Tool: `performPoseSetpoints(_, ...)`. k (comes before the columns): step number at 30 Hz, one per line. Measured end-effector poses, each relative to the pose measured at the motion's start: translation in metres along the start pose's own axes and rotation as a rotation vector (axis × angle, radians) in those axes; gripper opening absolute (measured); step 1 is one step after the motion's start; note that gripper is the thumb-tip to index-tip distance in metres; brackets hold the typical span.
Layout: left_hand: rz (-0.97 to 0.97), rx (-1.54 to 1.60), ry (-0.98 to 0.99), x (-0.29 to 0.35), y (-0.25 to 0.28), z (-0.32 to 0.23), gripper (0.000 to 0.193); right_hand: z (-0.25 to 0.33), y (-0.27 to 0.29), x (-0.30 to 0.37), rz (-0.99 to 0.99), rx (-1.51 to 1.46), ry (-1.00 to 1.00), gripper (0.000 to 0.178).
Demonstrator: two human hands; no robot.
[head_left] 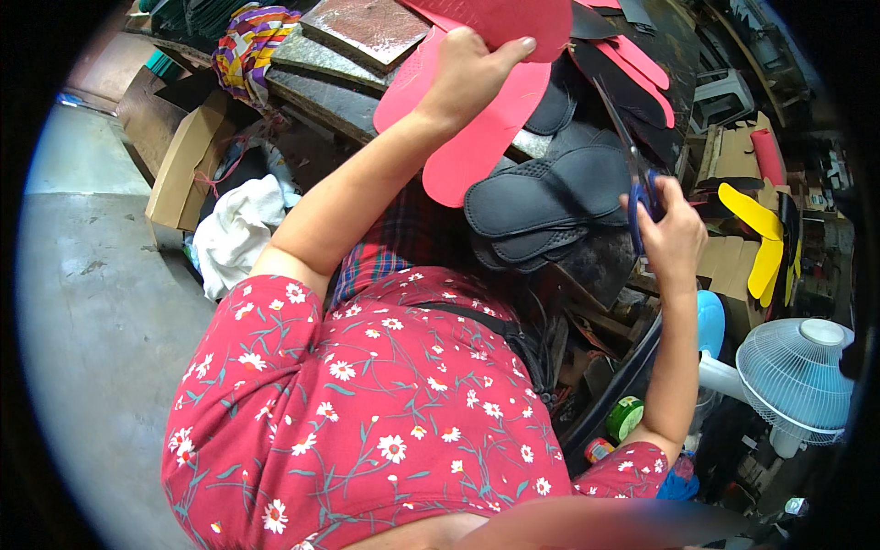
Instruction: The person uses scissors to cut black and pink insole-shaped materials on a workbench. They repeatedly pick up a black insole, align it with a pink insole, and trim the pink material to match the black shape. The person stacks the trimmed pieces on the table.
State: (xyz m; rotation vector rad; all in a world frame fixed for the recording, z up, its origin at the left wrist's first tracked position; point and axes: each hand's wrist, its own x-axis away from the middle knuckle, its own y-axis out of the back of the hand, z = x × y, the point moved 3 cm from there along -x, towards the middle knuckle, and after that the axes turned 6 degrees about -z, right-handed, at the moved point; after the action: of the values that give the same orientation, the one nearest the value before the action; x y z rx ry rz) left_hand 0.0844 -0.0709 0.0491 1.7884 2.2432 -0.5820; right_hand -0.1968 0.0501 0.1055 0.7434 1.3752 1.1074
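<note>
Near the top middle, my left hand is closed on a pink insole-shaped sheet, with the thumb lying across its face. Under that hand and wrist are more pink sole-shaped pieces. My right hand grips a pair of scissors by its blue handles. The blades point up and away, apart from the pink sheet. Between my hands lies a stack of black padded sole pieces at the near edge of the worktable.
Stone-like slabs and a colourful cloth sit at the far left. A cardboard box and white cloth are at left. On the right stand a fan, yellow sole shapes and cartons. More black and pink pieces lie behind the scissors.
</note>
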Motion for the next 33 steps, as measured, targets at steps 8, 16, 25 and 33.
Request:
performPoseSetpoints(8,-0.060,0.106,0.027,0.042,0.021,-0.025,0.020,0.029,-0.006,-0.041,-0.141,0.382,0.285,0.048)
performPoseSetpoints(16,-0.029,0.105,0.069,0.051,0.028,-0.029,0.016,0.031,-0.014,-0.043,-0.094,0.453,0.212,0.041)
performPoseSetpoints(25,0.071,0.202,0.081,0.055,0.030,-0.022,0.016,0.012,-0.026,-0.033,0.005,0.080,0.028,0.040)
performPoseSetpoints(33,0.776,0.379,0.051,0.083,0.017,-0.023,0.033,0.037,-0.031,-0.003,0.186,-1.324,-0.508,0.031)
